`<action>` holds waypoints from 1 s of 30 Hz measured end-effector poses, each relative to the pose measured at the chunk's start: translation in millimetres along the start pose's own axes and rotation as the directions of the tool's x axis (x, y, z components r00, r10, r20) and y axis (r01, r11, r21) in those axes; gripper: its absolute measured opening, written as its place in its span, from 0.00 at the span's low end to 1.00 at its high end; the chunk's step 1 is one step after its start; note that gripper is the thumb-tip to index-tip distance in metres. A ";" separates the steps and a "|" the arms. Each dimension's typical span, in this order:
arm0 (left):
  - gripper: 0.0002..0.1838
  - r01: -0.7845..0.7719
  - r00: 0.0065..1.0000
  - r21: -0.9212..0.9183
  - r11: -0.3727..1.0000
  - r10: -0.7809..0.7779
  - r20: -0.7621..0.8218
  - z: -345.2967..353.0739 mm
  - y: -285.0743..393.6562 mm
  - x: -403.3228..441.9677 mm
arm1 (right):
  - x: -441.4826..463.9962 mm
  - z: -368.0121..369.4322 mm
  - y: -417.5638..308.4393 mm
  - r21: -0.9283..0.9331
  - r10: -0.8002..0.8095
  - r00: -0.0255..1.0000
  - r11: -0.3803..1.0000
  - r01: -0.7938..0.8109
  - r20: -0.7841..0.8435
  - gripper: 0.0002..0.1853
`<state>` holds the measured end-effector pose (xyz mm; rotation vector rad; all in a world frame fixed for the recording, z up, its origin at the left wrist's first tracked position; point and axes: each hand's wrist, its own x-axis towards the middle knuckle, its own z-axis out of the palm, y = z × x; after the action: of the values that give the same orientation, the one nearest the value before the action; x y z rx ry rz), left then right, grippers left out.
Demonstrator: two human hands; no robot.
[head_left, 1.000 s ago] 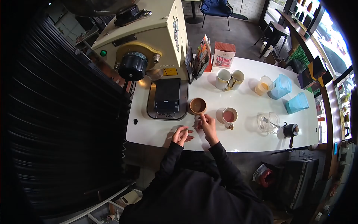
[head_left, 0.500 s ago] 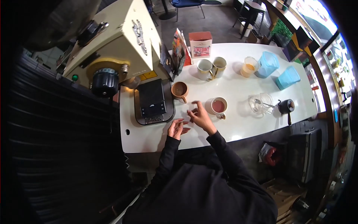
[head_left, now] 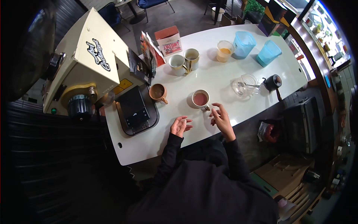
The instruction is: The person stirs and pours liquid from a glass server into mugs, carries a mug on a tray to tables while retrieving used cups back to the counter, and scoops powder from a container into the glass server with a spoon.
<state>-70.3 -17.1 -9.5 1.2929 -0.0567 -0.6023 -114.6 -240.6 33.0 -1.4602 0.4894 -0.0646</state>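
Hovering with fingers loosely curled and gripping nothing, my right hand (head_left: 222, 121) is just beside the handle of the pale cup (head_left: 200, 99), which stands upright on the white table (head_left: 130, 147) with a reddish-brown drink inside. My left hand (head_left: 180, 126) is also released, its fingers partly spread near the table's front edge. The brown cup (head_left: 158, 92) stands beside the black scale (head_left: 135, 110), its handle angled toward me. Beyond the pale cup, two mugs (head_left: 177, 65) stand close together, and the clear glass vessel (head_left: 244, 86) is off to the right.
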 end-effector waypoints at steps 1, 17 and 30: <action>0.16 0.003 1.000 0.005 1.000 -0.003 0.012 2.9 0.2 1.0 | 4.9 1.5 4.8 0.004 -0.002 1.000 1.000 0.002 -0.013 0.16; 0.16 0.063 0.997 0.010 0.998 -0.064 0.049 -4.2 -5.8 -6.7 | -1.6 11.1 26.1 0.174 0.016 0.999 0.985 -0.021 0.029 0.18; 0.13 0.115 0.810 0.224 0.968 -0.222 0.543 106.2 -0.4 -6.9 | -178.2 -77.4 18.6 0.344 -0.038 0.921 0.921 0.183 -0.388 0.15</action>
<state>-115.2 -107.7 23.4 1.2611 -0.5036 -1.1490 -307.3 -251.0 62.3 -1.0949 0.6631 -0.5135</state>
